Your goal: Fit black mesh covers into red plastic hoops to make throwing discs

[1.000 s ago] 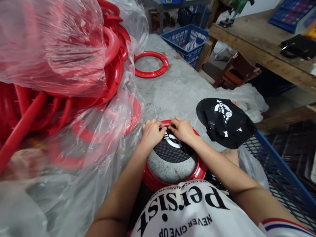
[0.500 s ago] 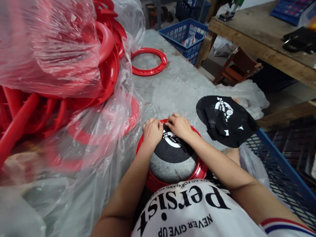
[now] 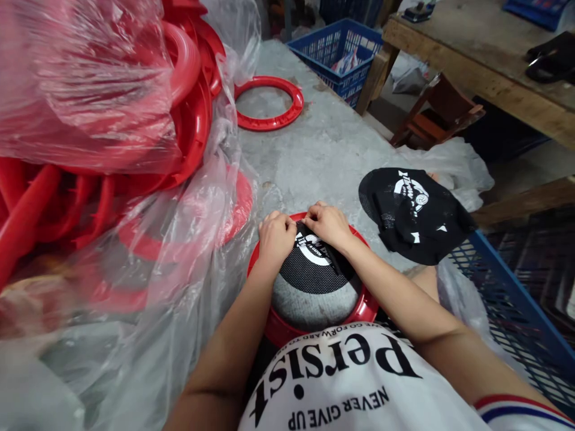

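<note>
A red plastic ring (image 3: 368,308) lies flat at the table's near edge, close against my body. Black printed mesh fabric (image 3: 309,272) covers the far part of its opening; grey tabletop shows through the near part. At the ring's far left rim, my left hand (image 3: 276,234) is closed on the fabric's edge with curled fingers. Beside it, my right hand (image 3: 327,224) pinches the same edge at the far rim. The fingertips of both hands nearly meet. To the right lies a stack of black printed mesh pieces (image 3: 415,215), partly overhanging a blue crate.
Many red rings (image 3: 193,137) are heaped at left under clear plastic wrap (image 3: 112,102). A loose red ring (image 3: 269,123) lies farther back on the grey table (image 3: 305,155). Blue crates stand at the near right (image 3: 516,293) and far side (image 3: 336,57). A wooden chair (image 3: 435,114) stands beyond.
The view has shifted slightly. Both hands stay at the ring's far rim, and the fabric's print shows a little more between them.
</note>
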{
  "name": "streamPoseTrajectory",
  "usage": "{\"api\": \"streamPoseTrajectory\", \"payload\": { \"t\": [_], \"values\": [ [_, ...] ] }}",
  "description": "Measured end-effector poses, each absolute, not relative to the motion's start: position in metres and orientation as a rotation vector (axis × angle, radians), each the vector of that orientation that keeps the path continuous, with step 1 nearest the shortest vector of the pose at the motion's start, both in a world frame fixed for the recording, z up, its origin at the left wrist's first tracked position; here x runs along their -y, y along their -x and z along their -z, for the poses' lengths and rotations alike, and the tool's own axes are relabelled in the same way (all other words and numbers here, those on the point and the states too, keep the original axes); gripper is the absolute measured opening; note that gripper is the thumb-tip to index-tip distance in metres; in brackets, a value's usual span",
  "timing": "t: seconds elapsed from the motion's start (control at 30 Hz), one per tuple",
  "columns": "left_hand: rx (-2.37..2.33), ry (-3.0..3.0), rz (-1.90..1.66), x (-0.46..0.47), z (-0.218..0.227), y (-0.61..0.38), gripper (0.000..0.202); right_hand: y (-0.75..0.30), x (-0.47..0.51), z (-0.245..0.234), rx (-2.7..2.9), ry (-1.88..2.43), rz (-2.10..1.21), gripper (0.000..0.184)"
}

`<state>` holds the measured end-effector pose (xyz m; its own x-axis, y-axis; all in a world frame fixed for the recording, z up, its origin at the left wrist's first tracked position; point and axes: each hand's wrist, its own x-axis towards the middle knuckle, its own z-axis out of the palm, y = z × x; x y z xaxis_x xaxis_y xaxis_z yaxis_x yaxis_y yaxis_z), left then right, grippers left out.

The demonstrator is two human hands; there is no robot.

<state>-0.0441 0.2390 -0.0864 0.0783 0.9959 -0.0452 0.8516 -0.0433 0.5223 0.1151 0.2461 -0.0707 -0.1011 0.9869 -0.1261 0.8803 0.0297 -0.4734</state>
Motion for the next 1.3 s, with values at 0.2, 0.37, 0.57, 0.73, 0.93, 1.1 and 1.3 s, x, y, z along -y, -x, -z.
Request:
{"api": "streamPoseTrajectory", "payload": {
  "t": [0.2, 0.37, 0.57, 0.73, 0.93, 1.1, 1.3],
  "values": [
    [-1.797, -1.917, -0.506, -0.239, 0.087, 0.045, 0.019, -0.116, -0.248, 0.073, 1.995, 1.909, -0.712, 0.017],
    [-1.775, -1.895, -0.532, -0.24, 0.087, 0.046, 0.019, -0.12, -0.251, 0.078, 1.94, 1.821, -0.796, 0.013],
    [-1.795, -1.868, -0.566, -0.24, 0.088, 0.045, 0.017, -0.121, -0.253, 0.082, 1.877, 1.799, -0.819, 0.012],
    [-1.801, -1.865, -0.581, -0.24, 0.089, 0.045, 0.017, -0.12, -0.252, 0.082, 1.88, 1.822, -0.789, 0.013],
    [-1.817, -1.861, -0.588, -0.239, 0.089, 0.045, 0.017, -0.121, -0.251, 0.084, 1.871, 1.824, -0.782, 0.013],
    [-1.874, -1.895, -0.529, -0.239, 0.088, 0.042, 0.017, -0.118, -0.251, 0.081, 1.911, 1.85, -0.745, 0.015],
    [-1.901, -1.94, -0.461, -0.241, 0.088, 0.041, 0.019, -0.115, -0.25, 0.077, 1.944, 1.895, -0.696, 0.016]
  ]
}}
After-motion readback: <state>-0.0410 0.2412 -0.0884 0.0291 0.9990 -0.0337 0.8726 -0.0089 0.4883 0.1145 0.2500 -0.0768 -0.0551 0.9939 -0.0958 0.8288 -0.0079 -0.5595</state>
